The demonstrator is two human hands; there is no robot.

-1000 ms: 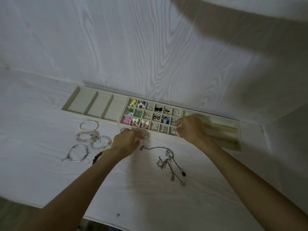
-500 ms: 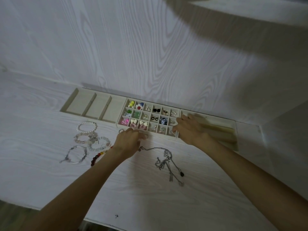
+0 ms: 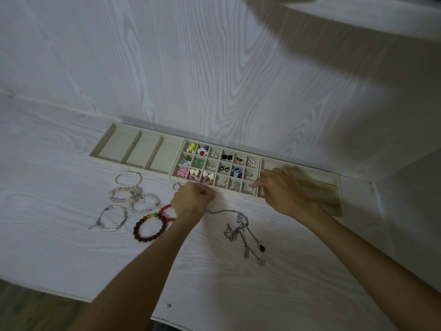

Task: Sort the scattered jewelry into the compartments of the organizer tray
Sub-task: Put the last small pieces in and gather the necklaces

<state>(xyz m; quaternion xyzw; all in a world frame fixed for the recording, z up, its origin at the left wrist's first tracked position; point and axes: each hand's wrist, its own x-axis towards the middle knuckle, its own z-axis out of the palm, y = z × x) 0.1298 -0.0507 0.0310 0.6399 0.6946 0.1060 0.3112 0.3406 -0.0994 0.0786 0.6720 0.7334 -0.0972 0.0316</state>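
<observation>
— Where is the organizer tray (image 3: 133, 149) placed?

— It is set along the far edge of the table (image 3: 59, 247), against the wall. Three long compartments are seen at its left end, a grid of small compartments filled with earrings (image 3: 216, 164) in the middle, and a wide section at its right end.

— How are the hands held?

— The left hand (image 3: 192, 199) is curled into a fist just before the tray's near rim; what is gripped inside cannot be told. A small ring (image 3: 176, 186) is seen beside it. The right hand (image 3: 281, 189) is laid over the near rim at the grid's right end, and a small pale piece (image 3: 249, 188) is pinched at its fingertips above the nearest right-hand small compartment.

— What is left on the table?

— Bracelets (image 3: 133, 199) are clustered left of the left wrist, and a tangle of necklaces (image 3: 241, 229) is lying between the forearms. Bare surface is left toward the near edge and the left edge.
</observation>
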